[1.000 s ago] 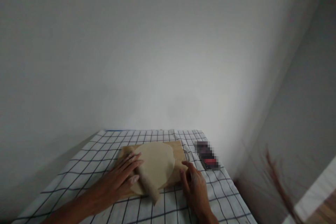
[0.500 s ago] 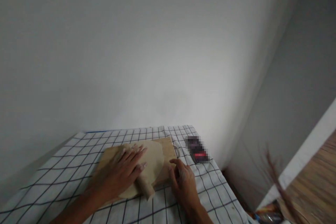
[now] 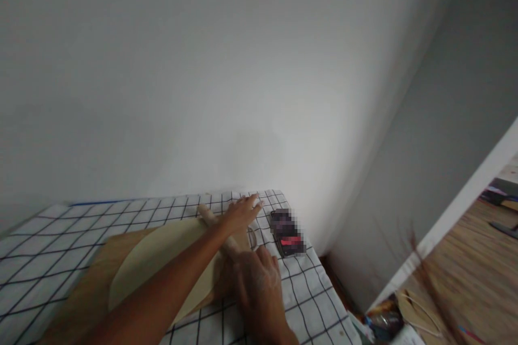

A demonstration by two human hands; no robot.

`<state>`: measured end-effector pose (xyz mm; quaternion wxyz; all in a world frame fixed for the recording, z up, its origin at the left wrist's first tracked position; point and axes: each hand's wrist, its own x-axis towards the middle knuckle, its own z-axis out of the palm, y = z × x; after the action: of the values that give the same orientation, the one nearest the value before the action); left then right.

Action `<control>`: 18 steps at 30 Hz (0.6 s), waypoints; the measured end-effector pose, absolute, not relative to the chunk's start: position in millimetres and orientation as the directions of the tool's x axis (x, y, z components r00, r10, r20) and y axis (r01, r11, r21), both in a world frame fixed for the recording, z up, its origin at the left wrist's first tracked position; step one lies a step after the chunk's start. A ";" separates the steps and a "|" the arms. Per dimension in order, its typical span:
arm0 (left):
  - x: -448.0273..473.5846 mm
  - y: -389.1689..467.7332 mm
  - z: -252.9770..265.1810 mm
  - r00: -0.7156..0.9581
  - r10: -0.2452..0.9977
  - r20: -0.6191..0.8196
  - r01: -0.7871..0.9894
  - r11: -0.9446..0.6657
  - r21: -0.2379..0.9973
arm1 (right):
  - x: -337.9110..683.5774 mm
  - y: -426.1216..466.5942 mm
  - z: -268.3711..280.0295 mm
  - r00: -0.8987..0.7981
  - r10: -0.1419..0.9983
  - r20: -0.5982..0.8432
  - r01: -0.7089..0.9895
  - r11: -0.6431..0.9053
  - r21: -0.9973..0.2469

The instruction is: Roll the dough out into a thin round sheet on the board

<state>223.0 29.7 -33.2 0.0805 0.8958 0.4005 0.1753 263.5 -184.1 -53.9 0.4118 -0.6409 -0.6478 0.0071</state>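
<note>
A wooden rolling pin [image 3: 207, 215] lies slantwise across the right part of a large, thin sheet of dough [image 3: 149, 259]. The dough rests on a wooden board [image 3: 97, 267], part of it hidden under my left forearm. My left hand [image 3: 243, 213] reaches over the pin with its fingers stretched out toward the far right; the palm's contact is hidden. At the pin's near end my right hand [image 3: 259, 280] is curled, its fingers closed round that end as far as I can see. The hand covers the pin's tip.
A checked cloth [image 3: 311, 285] covers the table. To the right of the board lies a phone [image 3: 287, 232] with a blurred screen. A white wall [image 3: 243, 91] rises behind the table. Bags [image 3: 382, 318] and a wooden floor [image 3: 477, 269] show at the lower right.
The rolling pin and my left hand have moved right across the dough. My right hand, previously apart from the pin, is now at its near end. The view has shifted right.
</note>
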 end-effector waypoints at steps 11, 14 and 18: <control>232.0 30.7 -40.5 0.678 0.693 0.247 0.649 -0.721 0.243 | 266.6 -177.5 -52.9 0.172 0.825 0.539 0.845 0.158 -0.511; 201.5 19.8 -39.0 0.689 0.688 0.227 0.658 -0.726 0.201 | 267.1 -179.2 -51.8 0.196 0.807 0.558 0.816 0.181 -0.549; 148.1 1.2 -44.3 0.682 0.694 0.234 0.687 -0.716 0.123 | 267.1 -179.4 -55.9 0.246 0.782 0.573 0.767 0.204 -0.608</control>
<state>148.1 1.2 -44.3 0.0125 0.9168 0.3764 0.1325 267.1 -179.4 -55.9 0.4744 -0.6309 -0.6139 0.0077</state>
